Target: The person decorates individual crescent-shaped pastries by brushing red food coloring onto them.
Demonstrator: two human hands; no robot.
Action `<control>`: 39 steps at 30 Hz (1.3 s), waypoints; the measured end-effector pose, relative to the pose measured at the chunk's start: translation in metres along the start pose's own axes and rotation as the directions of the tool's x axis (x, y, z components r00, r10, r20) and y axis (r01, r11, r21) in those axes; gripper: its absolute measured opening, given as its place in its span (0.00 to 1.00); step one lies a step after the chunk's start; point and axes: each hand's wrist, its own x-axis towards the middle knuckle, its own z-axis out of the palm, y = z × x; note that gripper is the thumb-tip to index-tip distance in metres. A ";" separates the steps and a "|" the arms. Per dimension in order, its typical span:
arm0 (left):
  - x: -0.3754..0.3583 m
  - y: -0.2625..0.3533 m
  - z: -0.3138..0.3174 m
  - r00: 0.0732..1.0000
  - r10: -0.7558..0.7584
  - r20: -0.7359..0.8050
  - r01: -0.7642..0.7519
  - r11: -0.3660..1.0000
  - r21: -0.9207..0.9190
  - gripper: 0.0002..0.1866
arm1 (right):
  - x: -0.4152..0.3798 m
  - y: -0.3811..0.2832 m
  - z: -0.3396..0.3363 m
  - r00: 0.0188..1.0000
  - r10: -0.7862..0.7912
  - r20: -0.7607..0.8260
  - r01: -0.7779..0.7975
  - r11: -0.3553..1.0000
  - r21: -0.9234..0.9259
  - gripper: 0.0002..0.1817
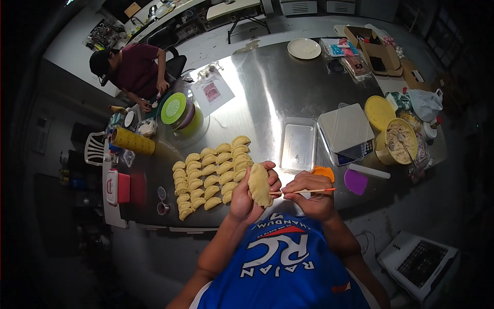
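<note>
My left hand (241, 202) holds up a pale half-moon filled pastry (259, 184) with a crimped edge, fingers curled behind it. In my right hand (312, 200) is a thin wooden stick (325, 190) with a red end, pinched between thumb and fingers. The stick's other tip meets the pastry's lower right edge. Several rows of similar crimped pastries (210, 180) lie on the steel table (252, 98) to the left of my hands. Just beyond my right hand lies an orange scraper (323, 173), with a purple scraper (355, 182) further right.
A clear plastic tray (298, 144) sits ahead, beside a kitchen scale (348, 132). At right stands a yellow tub of filling (399, 141) with a spoon. A white rolling pin (369, 171) lies nearby. Across the table's left end, another person (135, 69) works with their hands.
</note>
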 end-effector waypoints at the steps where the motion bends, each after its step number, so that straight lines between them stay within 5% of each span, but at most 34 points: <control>1: 0.000 0.000 0.000 1.000 0.000 0.001 0.000 1.000 0.000 0.26 | 0.000 0.000 0.000 1.000 0.000 0.000 0.000 1.000 -0.001 0.08; 10: 0.005 -0.005 0.002 0.999 -0.024 -0.043 0.024 1.000 0.013 0.25 | -0.013 0.019 -0.010 0.998 0.037 -0.056 -0.035 0.998 0.045 0.09; 12: 0.012 -0.008 -0.005 0.994 -0.035 -0.104 0.039 0.999 0.036 0.25 | -0.026 0.029 -0.022 0.954 0.160 -0.255 -0.076 0.948 0.308 0.09; 16: 0.050 -0.025 -0.049 0.968 -0.021 -0.248 0.067 0.982 0.176 0.24 | -0.040 0.039 -0.065 0.896 0.145 -0.421 -0.027 0.962 0.273 0.09; 20: 0.111 -0.053 -0.111 0.941 -0.056 -0.334 0.148 0.955 0.255 0.22 | -0.085 0.053 -0.099 0.755 0.336 -0.563 -0.232 0.940 0.249 0.09; 22: 0.143 -0.071 -0.140 0.919 0.054 -0.391 0.188 0.811 0.554 0.19 | -0.109 0.060 -0.107 0.670 0.386 -0.635 -0.321 0.921 0.221 0.10; 26: 0.194 -0.102 -0.201 0.908 0.042 -0.416 0.298 0.632 0.715 0.18 | -0.148 0.059 -0.110 0.560 0.429 -0.709 -0.402 0.889 0.220 0.11; 28: 0.209 -0.116 -0.225 0.912 0.128 -0.390 0.323 0.362 0.874 0.19 | -0.163 0.056 -0.109 0.509 0.460 -0.727 -0.441 0.865 0.239 0.11; 39: 0.207 -0.149 -0.200 0.904 0.151 -0.400 0.404 0.004 0.915 0.22 | -0.181 0.057 -0.098 0.434 0.511 -0.742 -0.513 0.817 0.263 0.12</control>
